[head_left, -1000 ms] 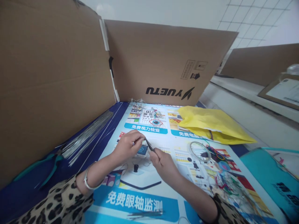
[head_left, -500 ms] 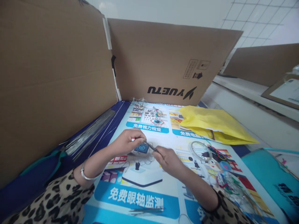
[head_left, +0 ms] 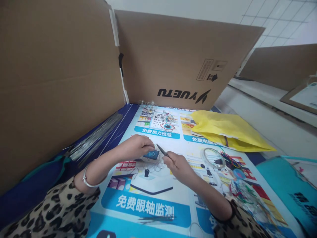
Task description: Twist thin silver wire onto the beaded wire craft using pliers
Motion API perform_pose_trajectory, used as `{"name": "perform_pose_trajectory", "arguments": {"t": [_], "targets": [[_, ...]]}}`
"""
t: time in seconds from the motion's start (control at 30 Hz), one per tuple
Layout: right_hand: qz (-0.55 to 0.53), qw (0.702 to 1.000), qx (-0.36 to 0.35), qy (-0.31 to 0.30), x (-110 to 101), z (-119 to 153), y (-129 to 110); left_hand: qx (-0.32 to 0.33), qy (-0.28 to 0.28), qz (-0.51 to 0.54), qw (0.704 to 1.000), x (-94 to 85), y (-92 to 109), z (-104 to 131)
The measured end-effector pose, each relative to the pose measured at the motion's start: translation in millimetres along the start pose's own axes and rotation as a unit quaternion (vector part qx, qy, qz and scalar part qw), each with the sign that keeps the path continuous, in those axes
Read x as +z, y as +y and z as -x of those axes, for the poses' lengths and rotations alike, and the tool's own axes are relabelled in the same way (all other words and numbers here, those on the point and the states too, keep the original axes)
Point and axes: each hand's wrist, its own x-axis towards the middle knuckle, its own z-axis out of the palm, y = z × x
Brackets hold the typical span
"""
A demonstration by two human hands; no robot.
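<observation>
While the right hand (head_left: 177,165) grips the slim dark tool (head_left: 162,150) near its rear, presumably to keep the tip unobstructed, the left hand (head_left: 138,146) curls beside that tip above the printed sheet (head_left: 158,182), its hold, if any, indiscernible

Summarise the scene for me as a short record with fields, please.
Right hand: holds a dark tool, tip pointing away and leftward
Left hand: near the tool's tip; whether it holds anything is unclear
Left side: wire bundle, beside the cardboard
Right side: yellow bag, teal pouch nearer
Beneath hands: printed sheet
</observation>
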Motion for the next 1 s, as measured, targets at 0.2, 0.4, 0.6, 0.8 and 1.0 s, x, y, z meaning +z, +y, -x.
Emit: {"name": "perform_pose_trajectory", "arguments": {"t": [0.2,0.4,0.6,0.8,1.0], "targets": [[-0.003,1.0,0.005,0.01,1.8,0.6,-4.3,-0.056,-0.008,0.101,0.993,12.5,-3.7,-2.6],[-0.009,1.0,-0.003,0.025,4.7,0.7,-5.6,-0.104,-0.025,0.219,0.97,22.6,-5.9,-3.1],[-0.019,0.998,0.02,0.058,8.1,2.8,-6.1,-0.098,0.135,0.109,0.98,29.0,-5.3,-5.7],[0.042,0.994,0.031,0.096,11.5,4.5,-7.9,-0.099,0.234,0.072,0.965,34.7,6.4,-4.7],[0.116,0.986,0.021,0.121,14.9,7.2,-8.9,-0.108,0.25,0.111,0.956,43.2,9.3,-2.4]]}}
